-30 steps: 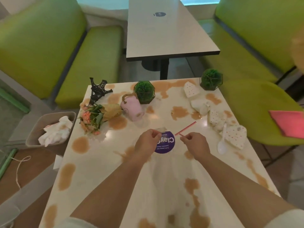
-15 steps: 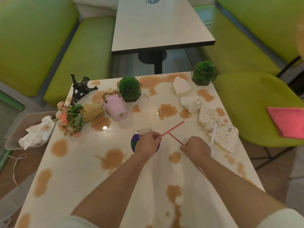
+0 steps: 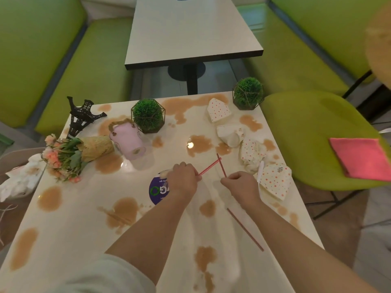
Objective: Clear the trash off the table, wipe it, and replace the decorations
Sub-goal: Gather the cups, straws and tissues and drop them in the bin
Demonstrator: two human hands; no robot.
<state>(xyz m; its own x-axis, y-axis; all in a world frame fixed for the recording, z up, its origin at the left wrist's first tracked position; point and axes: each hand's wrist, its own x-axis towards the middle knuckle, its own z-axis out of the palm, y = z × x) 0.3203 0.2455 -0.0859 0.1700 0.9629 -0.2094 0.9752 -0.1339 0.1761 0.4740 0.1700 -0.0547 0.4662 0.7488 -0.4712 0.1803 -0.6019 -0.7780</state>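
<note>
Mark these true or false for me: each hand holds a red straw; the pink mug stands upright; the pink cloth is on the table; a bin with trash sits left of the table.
1. Each hand holds a red straw: true; left hand pinches one red straw, right hand the other red straw.
2. Pink mug stands upright: false, it lies tipped over.
3. Pink cloth is on the table: false, it lies on the green chair.
4. Bin with trash left of table: true.

A café or diner: green booth benches [image 3: 88, 66] flank 2 pedestal tables [image 3: 190, 28], one coffee-stained
</note>
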